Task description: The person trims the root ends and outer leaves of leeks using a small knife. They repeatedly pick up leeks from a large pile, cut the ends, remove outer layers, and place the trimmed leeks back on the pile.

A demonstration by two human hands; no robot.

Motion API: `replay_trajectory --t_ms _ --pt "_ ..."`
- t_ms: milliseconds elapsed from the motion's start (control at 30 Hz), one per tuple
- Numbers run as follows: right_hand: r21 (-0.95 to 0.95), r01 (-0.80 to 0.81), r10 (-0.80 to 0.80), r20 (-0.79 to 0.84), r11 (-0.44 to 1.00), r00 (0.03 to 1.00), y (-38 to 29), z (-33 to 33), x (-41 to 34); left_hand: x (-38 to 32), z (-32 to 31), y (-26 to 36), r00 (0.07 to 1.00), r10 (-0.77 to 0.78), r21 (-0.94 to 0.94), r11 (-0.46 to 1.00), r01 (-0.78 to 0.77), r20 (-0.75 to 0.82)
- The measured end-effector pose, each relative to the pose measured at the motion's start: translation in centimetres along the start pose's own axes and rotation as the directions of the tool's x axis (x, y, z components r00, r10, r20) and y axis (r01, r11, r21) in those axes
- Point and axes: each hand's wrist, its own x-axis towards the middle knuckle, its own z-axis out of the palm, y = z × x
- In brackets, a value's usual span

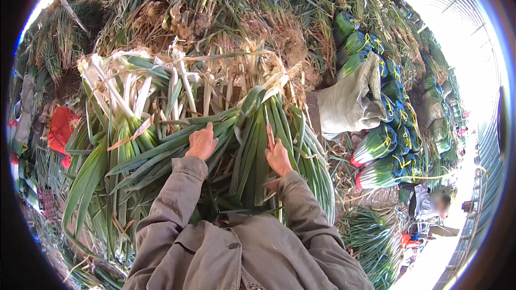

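My left hand (202, 141) rests on the long green leaves of large green onions (225, 123), index finger stretched out and the others curled. Whether those curled fingers grip any leaves is hidden. A knife (270, 133) with a reddish handle is held in my right hand (279, 160), its thin blade pointing away from me over a fan of leaves. More onions lie in a wide heap before me, white stems (113, 88) and dry roots at the far side, leaves hanging towards me. Left of my hands is a bunch with thick white stems.
Large piles of untrimmed onions (193, 16) rise at the far side. On the right are a pale cloth sack (354, 96) and stacked bundles (377, 143) tied with yellow cord. A red cloth or bag (60, 131) lies on the left. Another person (427, 201) is at the lower right.
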Motion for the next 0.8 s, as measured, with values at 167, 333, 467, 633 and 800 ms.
replay_trajectory --t_ms 167,333,467,633,800 --pt "0.033 -0.052 0.055 -0.115 0.998 0.992 -0.1 -0.4 7.7 1.7 0.1 0.1 0.994 0.111 0.138 0.985 -0.108 -0.015" --pt "0.188 -0.190 0.226 -0.192 0.964 0.955 -1.5 -0.8 16.0 1.5 1.3 0.9 0.997 0.066 0.207 0.976 -0.070 0.027" --pt "0.224 -0.160 0.193 -0.132 0.961 0.972 -1.0 -0.8 17.1 -0.7 3.3 1.9 0.999 -0.012 0.158 0.987 0.005 0.042" --pt "0.072 -0.085 0.093 -0.123 0.994 0.988 0.7 -0.4 13.0 -2.8 4.0 3.0 0.987 -0.067 0.016 0.998 0.065 0.144" --pt "-0.026 -0.112 0.109 -0.107 0.993 0.988 -0.4 -0.7 14.1 -3.4 4.0 3.9 0.986 -0.032 0.046 0.999 0.025 0.161"
